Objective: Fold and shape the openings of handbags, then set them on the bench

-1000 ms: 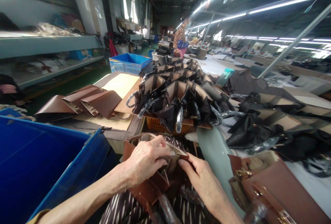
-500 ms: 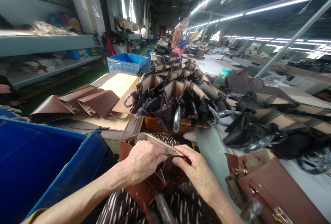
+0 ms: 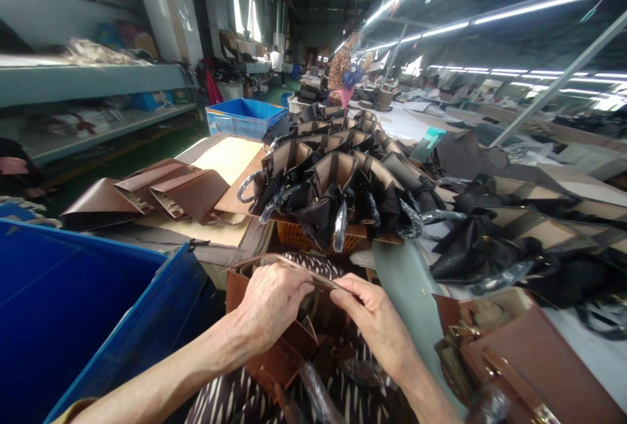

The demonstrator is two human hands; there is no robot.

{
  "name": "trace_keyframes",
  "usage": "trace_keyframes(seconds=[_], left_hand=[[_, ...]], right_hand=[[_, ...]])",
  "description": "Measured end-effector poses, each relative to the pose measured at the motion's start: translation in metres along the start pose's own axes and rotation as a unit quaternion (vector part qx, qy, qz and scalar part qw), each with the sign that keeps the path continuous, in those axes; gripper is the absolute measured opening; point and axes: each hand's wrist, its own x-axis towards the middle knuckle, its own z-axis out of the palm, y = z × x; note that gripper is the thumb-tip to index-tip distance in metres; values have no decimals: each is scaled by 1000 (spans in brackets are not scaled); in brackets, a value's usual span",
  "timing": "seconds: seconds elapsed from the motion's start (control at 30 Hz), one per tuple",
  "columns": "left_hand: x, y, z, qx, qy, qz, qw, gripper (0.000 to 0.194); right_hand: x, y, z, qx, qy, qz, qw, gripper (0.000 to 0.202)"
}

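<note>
Head view: my left hand [image 3: 277, 298] and right hand [image 3: 375, 309] pinched the brown bag's rim [image 3: 322, 279] inside my lap's left edge [image 3: 204, 404], a steadying step, seemingly needing even pressure next.

Smooth leather-look bag [image 3: 272, 366], glossy plastic handle wrap [image 3: 316, 388]

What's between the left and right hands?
In the head view, a short stretch of the upper edge of the brown bag runs between the left hand and right hand.

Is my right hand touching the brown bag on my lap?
Touching: the head view shows your right hand pinching the bag by its rim.
</note>
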Motion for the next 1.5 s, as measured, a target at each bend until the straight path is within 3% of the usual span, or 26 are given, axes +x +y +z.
trace_keyframes(seconds=[0.3, 0.53, 0.67, 0.8, 1.17, 1.5], left_hand=[[-4, -3, -2, -6, 1, -17, 1000, 14], [-9, -6, 1, 20, 64, 40, 997, 24], [-7, -7, -1, 45, 108, -5, 993, 21], [0, -14, -3, 6, 140, -44, 989, 16], [15, -14, -15, 43, 83, -40, 995, 12], [22, -22, -15, 41, 42, -42, 997, 14]], right_hand=[[7, 10, -5, 32, -27, 24, 999, 29], [9, 11, -5, 39, -26, 4, 999, 35], [8, 12, -4, 52, -31, 21, 998, 33], [5, 10, -4, 60, -35, 29, 997, 34], [5, 11, -4, 58, -45, 28, 997, 33], [6, 14, -4, 85, -49, 31, 995, 30]])
